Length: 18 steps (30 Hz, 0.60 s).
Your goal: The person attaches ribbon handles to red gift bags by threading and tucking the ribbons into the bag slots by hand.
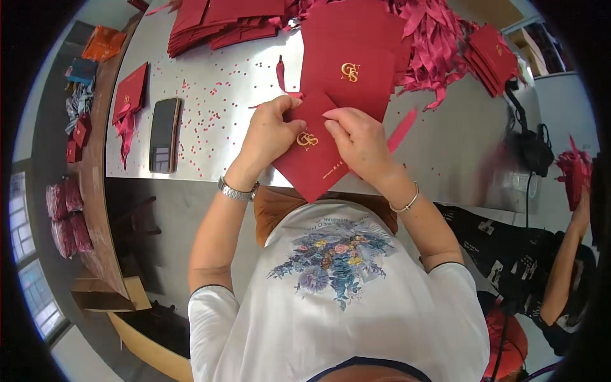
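A flat red paper bag (313,170) with gold print lies turned cornerwise in front of me, its near corner hanging past the table edge. My left hand (270,130) is closed on its left side, thumb on top beside the gold emblem. At the upper right edge, my right hand (364,145) is closed in a pinch; what its fingertips grip besides the paper is hidden. From behind the right hand a pink-red ribbon (402,130) sticks out. Another ribbon end (280,73) shows beyond my left hand. More flat red bags (350,44) lie just beyond, partly underneath.
On the metal table (210,153) lie a phone (165,135), scattered red paper dots and a ribboned red bag (130,92). Bag stacks (223,25) and a ribbon heap (433,38) stand at the back. At right, another person's hand (580,213) holds a red bundle (575,169).
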Motion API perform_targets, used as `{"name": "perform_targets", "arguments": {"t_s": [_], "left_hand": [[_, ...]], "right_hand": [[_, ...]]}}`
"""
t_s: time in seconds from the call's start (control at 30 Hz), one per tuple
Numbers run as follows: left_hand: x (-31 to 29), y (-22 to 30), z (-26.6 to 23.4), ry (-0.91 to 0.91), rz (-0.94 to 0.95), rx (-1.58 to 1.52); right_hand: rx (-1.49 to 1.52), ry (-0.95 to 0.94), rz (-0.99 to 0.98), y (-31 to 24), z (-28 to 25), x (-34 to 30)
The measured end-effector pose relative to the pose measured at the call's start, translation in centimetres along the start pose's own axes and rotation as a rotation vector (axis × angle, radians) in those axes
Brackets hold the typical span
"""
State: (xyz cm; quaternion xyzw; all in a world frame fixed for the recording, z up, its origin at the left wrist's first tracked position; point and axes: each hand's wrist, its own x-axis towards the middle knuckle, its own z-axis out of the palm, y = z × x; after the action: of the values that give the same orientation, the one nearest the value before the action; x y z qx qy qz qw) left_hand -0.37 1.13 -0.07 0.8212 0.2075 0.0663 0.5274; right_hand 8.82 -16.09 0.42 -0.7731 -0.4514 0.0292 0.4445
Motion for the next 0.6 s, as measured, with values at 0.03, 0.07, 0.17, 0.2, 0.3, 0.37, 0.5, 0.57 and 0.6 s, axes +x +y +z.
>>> {"name": "perform_targets", "arguments": {"t_s": [0.03, 0.07, 0.17, 0.2, 0.3, 0.37, 0.5, 0.57, 0.6], "left_hand": [[0.0, -0.4, 0.1, -0.008, -0.029, -0.06], [-0.1, -0.3, 0.1, -0.004, -0.024, -0.06], [-0.3, 0.0, 0.3, 0.017, -0.066, -0.115], [-0.2, -0.3, 0.3, 0.027, -0.049, -0.09], [-0.2, -1.1, 0.6, 0.052, -0.029, -0.051], [-0.4, -1.4, 0.8, 0.066, -0.023, -0.037], [-1.0, -1.4, 1.1, 0.074, -0.032, -0.069], [-1.2, -1.4, 1.2, 0.082, -0.035, -0.066], [-1.3, -1.5, 1.3, 0.091, -0.015, -0.045]], "right_hand": [[-0.055, 0.008, -0.013, 0.3, 0.6, 0.1], [-0.058, 0.01, -0.019, 0.3, 0.6, 0.3], [-0.145, -0.016, -0.055, 0.0, 0.8, 0.7], [-0.182, -0.054, -0.046, -0.1, 1.0, 1.1], [-0.244, -0.113, 0.008, -0.8, 1.6, 1.8], [-0.271, -0.134, 0.051, -1.0, 1.9, 2.0], [-0.261, -0.153, 0.108, -0.8, 1.9, 2.1], [-0.242, -0.159, 0.105, -0.8, 1.9, 2.1], [-0.245, -0.18, 0.134, -0.9, 1.8, 2.1]]}}
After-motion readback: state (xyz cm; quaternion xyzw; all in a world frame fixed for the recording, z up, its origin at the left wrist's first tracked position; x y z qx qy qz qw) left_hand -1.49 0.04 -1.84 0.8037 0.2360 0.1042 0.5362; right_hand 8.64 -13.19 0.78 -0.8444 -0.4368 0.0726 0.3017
